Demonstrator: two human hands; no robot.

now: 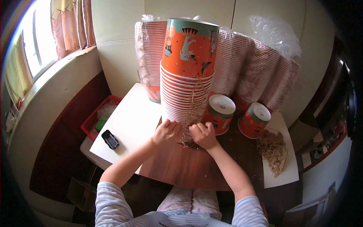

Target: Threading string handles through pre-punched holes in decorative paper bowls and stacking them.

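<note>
In front of me stands a tall stack of nested orange paper buckets [185, 94], upside down, with white rims and a green band around the top one's base. Thin straw-coloured twine [195, 99] hangs in strands down the stack's front right side. My left hand [167, 131] is closed at the lower left of the stack; what its fingers hold, if anything, is hidden. Beside the lower strands, my right hand [204, 135] is closed, thumb and fingers pinching the twine. Loose ends of it bunch between the two hands near the tabletop.
Two short bucket groups [221, 109] [255, 120] stand upside down on the right. Behind are tall plastic-wrapped stacks [230, 62]. A twine bundle [273, 149] lies on a white board at right. A black tray [110, 139] sits on the left board, near a red basket [89, 120].
</note>
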